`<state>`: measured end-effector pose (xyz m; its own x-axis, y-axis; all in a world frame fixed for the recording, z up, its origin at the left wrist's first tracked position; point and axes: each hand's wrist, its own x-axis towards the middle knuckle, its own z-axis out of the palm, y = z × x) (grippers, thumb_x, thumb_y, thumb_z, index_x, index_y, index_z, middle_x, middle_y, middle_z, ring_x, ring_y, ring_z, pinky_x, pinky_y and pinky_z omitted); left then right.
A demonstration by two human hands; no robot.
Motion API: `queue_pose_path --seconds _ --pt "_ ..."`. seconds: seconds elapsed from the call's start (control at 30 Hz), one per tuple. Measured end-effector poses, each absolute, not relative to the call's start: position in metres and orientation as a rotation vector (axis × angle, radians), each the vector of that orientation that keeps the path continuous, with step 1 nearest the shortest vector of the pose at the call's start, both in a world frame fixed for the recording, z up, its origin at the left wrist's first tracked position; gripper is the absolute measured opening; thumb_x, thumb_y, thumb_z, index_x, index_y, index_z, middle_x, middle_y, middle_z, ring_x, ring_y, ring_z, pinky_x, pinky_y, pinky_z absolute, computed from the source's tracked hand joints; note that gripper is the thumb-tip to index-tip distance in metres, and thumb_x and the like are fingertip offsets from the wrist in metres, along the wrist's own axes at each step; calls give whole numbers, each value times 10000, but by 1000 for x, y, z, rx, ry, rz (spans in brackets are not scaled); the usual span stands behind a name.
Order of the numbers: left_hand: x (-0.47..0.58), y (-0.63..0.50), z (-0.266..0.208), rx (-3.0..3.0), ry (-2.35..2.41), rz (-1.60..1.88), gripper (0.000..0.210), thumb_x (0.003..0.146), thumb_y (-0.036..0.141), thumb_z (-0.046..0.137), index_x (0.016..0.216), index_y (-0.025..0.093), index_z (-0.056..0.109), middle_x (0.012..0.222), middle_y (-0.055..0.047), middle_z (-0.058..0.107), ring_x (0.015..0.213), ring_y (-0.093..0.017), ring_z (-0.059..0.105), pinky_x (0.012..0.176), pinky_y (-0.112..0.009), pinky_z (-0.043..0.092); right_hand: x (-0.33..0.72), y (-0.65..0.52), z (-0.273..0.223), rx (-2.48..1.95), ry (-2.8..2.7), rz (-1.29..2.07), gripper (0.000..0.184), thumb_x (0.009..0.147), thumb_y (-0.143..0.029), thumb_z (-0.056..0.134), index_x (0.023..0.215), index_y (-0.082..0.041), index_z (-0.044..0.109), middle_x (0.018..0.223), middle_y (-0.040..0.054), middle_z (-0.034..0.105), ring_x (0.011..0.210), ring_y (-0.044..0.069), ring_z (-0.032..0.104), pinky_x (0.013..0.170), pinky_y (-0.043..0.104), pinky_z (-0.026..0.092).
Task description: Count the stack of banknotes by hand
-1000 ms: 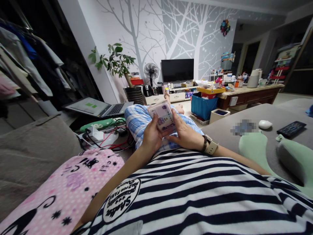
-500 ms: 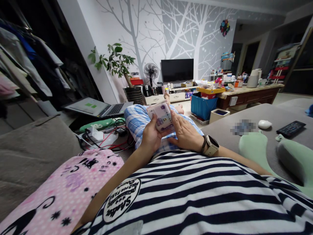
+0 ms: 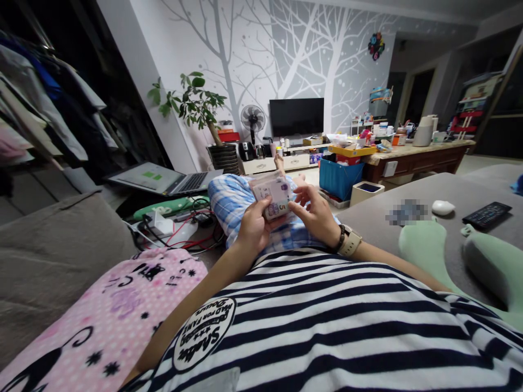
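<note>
My left hand [image 3: 254, 223] is closed around a stack of banknotes [image 3: 274, 197], its thumb pressed on the lower left of the top note. That note is pale with purple print and shows a "5". The edges of more notes show behind its upper side. My right hand [image 3: 316, 215] is at the stack's right edge, with its fingers bent and spaced apart. Its thumb tip touches the edge or lies very close to it. A watch and a dark bracelet are on the right wrist. Both hands are above my legs in blue checked trousers [image 3: 229, 198].
On the left are an open laptop [image 3: 153, 182], tangled cables [image 3: 204, 231] and a pink blanket [image 3: 134, 305]. On the grey sofa to the right lie a white mouse [image 3: 443, 207], a black remote [image 3: 487, 215] and a green neck pillow [image 3: 423, 245]. Beyond stands a blue bin [image 3: 340, 177].
My right hand has gone from lying flat along the stack's right edge to bent fingers spread apart. The stack has shifted slightly right and tilted, still in my left hand.
</note>
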<state>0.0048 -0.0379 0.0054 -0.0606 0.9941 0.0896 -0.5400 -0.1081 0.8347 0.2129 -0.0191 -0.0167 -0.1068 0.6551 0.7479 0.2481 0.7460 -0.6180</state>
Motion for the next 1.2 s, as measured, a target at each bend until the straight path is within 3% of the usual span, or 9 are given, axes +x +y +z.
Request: queue_pose_path --seconds 0.07,0.13,0.27,0.43,0.57,0.7,0.83,0.93,1.2 --pt "8 -41 8 838 774 1520 390 1034 153 871 1409 253 912 1116 -74 1001 1116 -352 986 1041 -511 831 213 -18 -16 -730 -1642 420 398 1081 -650 917 1138 -286 765 979 26 787 903 253 700 893 394 631" --pt "12 -45 10 855 793 1513 390 1014 137 863 1389 233 908 1079 -77 991 1075 -352 986 1032 -533 838 212 -16 -16 -725 -1620 431 497 1082 -735 890 963 -294 693 866 7 719 828 238 638 811 379 565" --pt "19 -51 12 882 820 1493 320 1005 119 860 1316 168 915 1022 -112 973 989 -358 978 955 -528 848 209 -11 -17 -704 -1594 477 719 1018 -890 915 798 -302 565 726 -24 586 721 205 520 717 373 456" --pt "22 -53 12 868 797 1465 215 1059 144 869 1266 149 930 1023 -125 970 913 -333 958 871 -466 834 208 -7 -19 -661 -1546 512 723 995 -867 960 784 -300 565 695 -33 558 708 189 456 671 354 390" --pt "19 -51 14 843 789 1440 262 1152 262 857 1382 160 931 1029 -114 969 902 -320 949 819 -426 820 209 -6 -20 -626 -1536 518 706 1007 -854 929 774 -296 566 696 -29 566 697 181 449 671 354 386" --pt "16 -49 14 855 793 1423 346 1196 317 815 1494 170 911 1083 -132 979 980 -345 965 849 -447 827 210 -5 -21 -623 -1556 512 706 1025 -843 944 783 -294 573 696 -30 571 692 180 467 661 350 393" --pt "15 -47 11 854 778 1419 318 1189 339 838 1445 166 917 1119 -152 981 1061 -367 972 904 -479 836 210 -3 -22 -609 -1560 493 719 1046 -866 938 791 -292 588 706 -24 588 682 181 501 655 350 417" --pt "16 -48 11 838 780 1420 296 1188 350 855 1409 164 919 1113 -151 979 1022 -352 968 902 -469 831 210 -3 -22 -621 -1547 480 719 1049 -860 958 793 -292 598 699 -25 590 689 187 518 650 343 437" --pt "23 -57 23 746 812 1444 394 1267 324 709 1597 182 871 1057 -119 968 899 -309 941 800 -415 811 209 -8 -20 -608 -1511 463 706 1006 -841 978 771 -293 601 686 -29 581 682 181 471 649 345 423"
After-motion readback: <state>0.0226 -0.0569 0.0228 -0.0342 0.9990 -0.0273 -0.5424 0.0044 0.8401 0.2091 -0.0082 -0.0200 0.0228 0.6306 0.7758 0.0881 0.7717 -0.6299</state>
